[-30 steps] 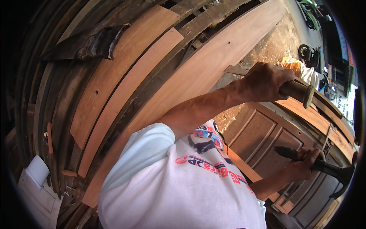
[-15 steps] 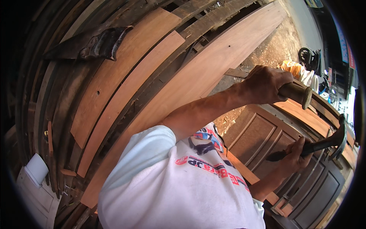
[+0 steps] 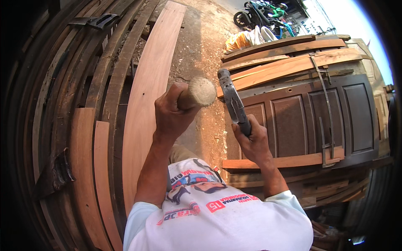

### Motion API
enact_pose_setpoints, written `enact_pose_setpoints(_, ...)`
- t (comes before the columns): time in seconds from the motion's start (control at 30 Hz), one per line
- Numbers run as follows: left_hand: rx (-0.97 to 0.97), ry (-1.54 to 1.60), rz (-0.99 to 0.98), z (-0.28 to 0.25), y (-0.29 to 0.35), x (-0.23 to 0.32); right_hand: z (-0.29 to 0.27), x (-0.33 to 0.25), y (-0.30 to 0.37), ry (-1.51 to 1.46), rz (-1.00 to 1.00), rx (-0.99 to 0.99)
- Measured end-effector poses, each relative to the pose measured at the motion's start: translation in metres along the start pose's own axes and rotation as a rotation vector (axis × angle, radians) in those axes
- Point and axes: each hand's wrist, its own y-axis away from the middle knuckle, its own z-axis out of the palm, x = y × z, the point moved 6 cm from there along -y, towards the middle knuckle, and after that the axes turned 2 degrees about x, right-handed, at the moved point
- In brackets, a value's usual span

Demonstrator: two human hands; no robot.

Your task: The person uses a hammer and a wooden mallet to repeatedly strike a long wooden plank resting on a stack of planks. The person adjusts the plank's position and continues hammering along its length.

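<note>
My left hand [image 3: 171, 113] is shut around a round wooden tool handle [image 3: 200, 91] whose frayed pale end faces the camera. My right hand [image 3: 251, 140] grips a dark metal hammer [image 3: 232, 99]; its head points up and stands right beside the wooden handle's end. Both hands are raised in front of my chest, over the sawdust-strewn ground [image 3: 201, 46]. Whatever is at the lower end of the wooden handle is hidden behind my left hand.
A dark brown panelled door [image 3: 318, 117] lies to the right on stacked planks, held by long metal clamps [image 3: 324, 100]. A long reddish plank [image 3: 146, 96] lies to the left, beside curved stacks of boards [image 3: 83, 138]. Motorcycles [image 3: 259, 12] stand at the top.
The view has swung round, so the door now lies to the right. My hands have come together in the middle, with the hammer head up beside the wooden handle's end.
</note>
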Motion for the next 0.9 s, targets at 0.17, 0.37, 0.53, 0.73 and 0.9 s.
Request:
enact_pose_setpoints(0.17,-0.07,-0.049,-0.02,0.009,0.008,-0.001,0.003,0.021,0.013,-0.262,0.15,0.128)
enact_pose_setpoints(0.37,-0.16,0.011,-0.075,0.008,0.002,-0.001,0.004,0.051,0.024,-0.315,0.323,0.135)
enact_pose_setpoints(0.53,-0.187,0.003,-0.194,0.018,-0.01,-0.023,0.016,0.071,0.035,-0.346,0.388,0.109)
enact_pose_setpoints(0.73,-0.194,-0.044,-0.241,0.022,-0.007,-0.031,0.023,0.08,0.04,-0.273,0.386,0.075)
enact_pose_setpoints(0.9,-0.171,0.059,-0.159,0.017,-0.001,-0.02,0.025,0.082,0.045,-0.296,0.418,0.061)
